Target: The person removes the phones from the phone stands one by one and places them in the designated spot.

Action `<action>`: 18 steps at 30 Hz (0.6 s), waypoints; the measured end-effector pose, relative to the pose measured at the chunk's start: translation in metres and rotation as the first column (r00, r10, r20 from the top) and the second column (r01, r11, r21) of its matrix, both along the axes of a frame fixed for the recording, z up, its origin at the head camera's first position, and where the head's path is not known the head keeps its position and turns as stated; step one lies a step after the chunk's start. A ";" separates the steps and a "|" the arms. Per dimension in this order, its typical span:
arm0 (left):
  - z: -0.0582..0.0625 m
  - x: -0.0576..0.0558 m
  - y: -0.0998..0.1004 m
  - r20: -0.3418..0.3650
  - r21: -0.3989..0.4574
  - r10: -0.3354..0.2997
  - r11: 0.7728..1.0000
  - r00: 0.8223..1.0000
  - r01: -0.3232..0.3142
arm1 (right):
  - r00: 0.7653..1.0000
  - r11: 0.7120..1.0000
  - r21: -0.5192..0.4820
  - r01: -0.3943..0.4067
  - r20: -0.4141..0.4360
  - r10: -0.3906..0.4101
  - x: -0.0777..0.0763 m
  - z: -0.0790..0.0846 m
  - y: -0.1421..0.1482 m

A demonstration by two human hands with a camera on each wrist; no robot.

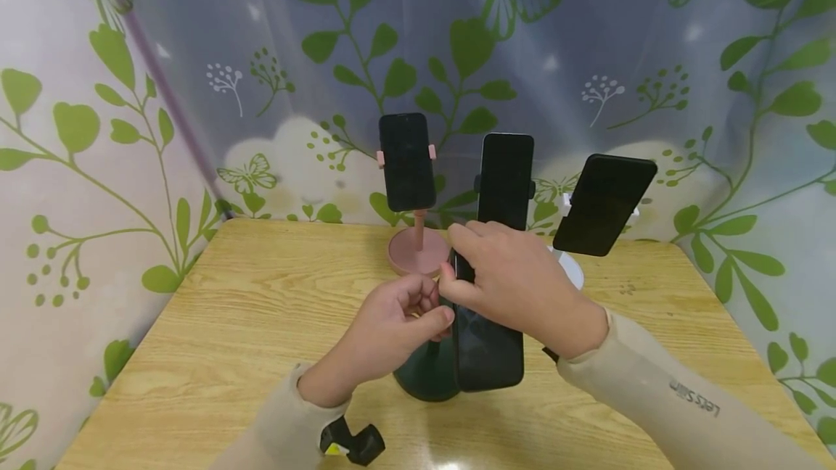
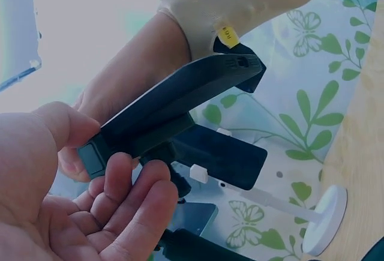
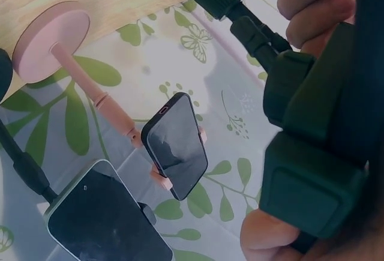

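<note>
At the front stands a dark green phone stand (image 1: 418, 377), with a black phone (image 1: 490, 357) upright in its holder. My right hand (image 1: 522, 274) reaches across the phone's face and grips its upper left side, thumb along that edge. From the left, my left hand (image 1: 395, 321) pinches the holder's side, thumb and fingertips at the phone's left edge. The green clamp end (image 2: 93, 158) shows between the left thumb and fingers in the left wrist view. Seen from the right wrist, the clamp (image 3: 312, 183) is large and close, with the right thumb (image 3: 270, 237) under it.
Behind stand a pink phone stand (image 1: 418, 249) with a phone (image 1: 407, 162), another phone (image 1: 506, 176) in a dark holder, and a white stand (image 1: 571, 270) with a tilted phone (image 1: 604, 205). A leaf-patterned cloth (image 1: 392, 20) hangs behind the wooden table (image 1: 261, 310).
</note>
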State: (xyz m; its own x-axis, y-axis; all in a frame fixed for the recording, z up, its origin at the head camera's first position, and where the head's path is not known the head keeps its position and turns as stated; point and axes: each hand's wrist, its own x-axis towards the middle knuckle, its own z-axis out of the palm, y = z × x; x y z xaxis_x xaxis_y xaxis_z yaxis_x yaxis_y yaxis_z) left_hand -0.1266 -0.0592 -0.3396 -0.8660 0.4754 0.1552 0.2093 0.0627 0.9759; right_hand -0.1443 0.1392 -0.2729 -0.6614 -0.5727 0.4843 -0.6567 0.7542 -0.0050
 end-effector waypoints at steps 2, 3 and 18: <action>-0.001 0.001 0.001 0.004 0.009 0.018 1.000 1.000 -0.018 | 1.000 1.000 -0.002 -0.002 0.008 0.002 0.000 0.001 0.000; -0.001 0.001 0.002 0.007 0.015 0.027 1.000 1.000 -0.027 | 1.000 1.000 -0.004 -0.003 0.013 0.003 0.000 0.001 0.000; -0.002 0.002 0.002 0.028 0.049 0.007 0.999 1.000 -0.008 | 1.000 1.000 -0.015 -0.018 -0.002 0.017 0.000 0.000 0.001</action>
